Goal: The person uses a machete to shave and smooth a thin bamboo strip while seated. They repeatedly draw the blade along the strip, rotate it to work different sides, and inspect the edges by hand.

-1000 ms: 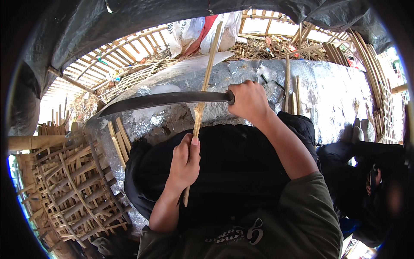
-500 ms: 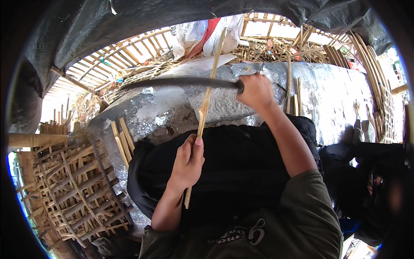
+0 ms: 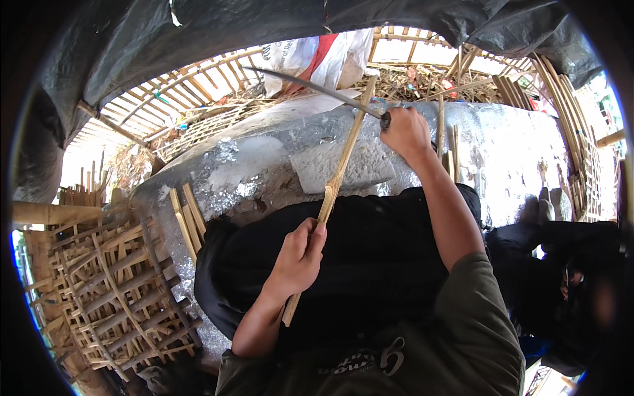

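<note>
My left hand [image 3: 298, 256] is wrapped round the lower part of a split bamboo strip [image 3: 345, 156], which slants up and away to the right over my dark-clad lap. A knot bulges partway along the strip, and its lower end pokes out beneath my fist. In my right hand [image 3: 405, 134] is the dark handle of a long machete [image 3: 317, 88]. Its thin blade points to the far left and crosses the strip near the upper end; whether the edge touches the wood I cannot tell.
Beyond my lap, a pale stone block [image 3: 340, 166] lies on a worn grey surface [image 3: 244, 165]. Woven bamboo lattices [image 3: 112, 290] are stacked at left. Bamboo pieces [image 3: 187, 221] stand beside my left knee. Another person in dark clothes [image 3: 548, 264] sits at right. White sacks [image 3: 353, 56] lie at the back.
The machete has risen toward the strip's far end, its tip now pointing farther away. The bamboo strip leans more to the right, and my left hand has shifted slightly right.
</note>
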A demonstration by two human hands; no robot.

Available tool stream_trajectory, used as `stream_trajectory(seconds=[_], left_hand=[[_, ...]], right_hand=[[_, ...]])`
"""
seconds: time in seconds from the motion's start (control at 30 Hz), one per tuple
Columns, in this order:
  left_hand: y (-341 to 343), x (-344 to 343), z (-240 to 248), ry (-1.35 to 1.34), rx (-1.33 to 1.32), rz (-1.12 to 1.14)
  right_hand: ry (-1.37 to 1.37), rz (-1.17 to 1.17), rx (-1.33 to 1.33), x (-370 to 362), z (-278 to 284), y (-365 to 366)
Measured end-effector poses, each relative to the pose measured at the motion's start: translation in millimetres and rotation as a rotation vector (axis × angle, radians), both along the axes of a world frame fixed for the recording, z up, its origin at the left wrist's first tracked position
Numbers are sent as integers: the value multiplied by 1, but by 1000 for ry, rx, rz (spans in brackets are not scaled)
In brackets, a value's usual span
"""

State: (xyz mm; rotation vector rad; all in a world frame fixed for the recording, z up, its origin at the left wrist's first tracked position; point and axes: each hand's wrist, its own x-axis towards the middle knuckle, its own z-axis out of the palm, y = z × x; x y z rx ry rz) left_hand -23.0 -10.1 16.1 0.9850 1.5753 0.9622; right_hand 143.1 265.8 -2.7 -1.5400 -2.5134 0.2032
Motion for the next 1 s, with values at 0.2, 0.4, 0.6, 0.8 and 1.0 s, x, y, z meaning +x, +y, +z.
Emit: stream_trajectory(seconds=[0.2,0.4,0.6,0.8,1.0], left_hand=[[7,-3,8,-241,-73,107],[-3,-9,-3,143,174,64],[2,-2,11,175,174,37],[1,-1,10,309,219,37],[1,-1,13,294,205,-30]], right_hand=[[129,112,-118,-12,-1,-31],[143,192,-35,-18,4,-40],[160,-10,-11,0,6,-1],[45,217,-64,-16,16,-40],[133,-14,-12,-2,5,1]])
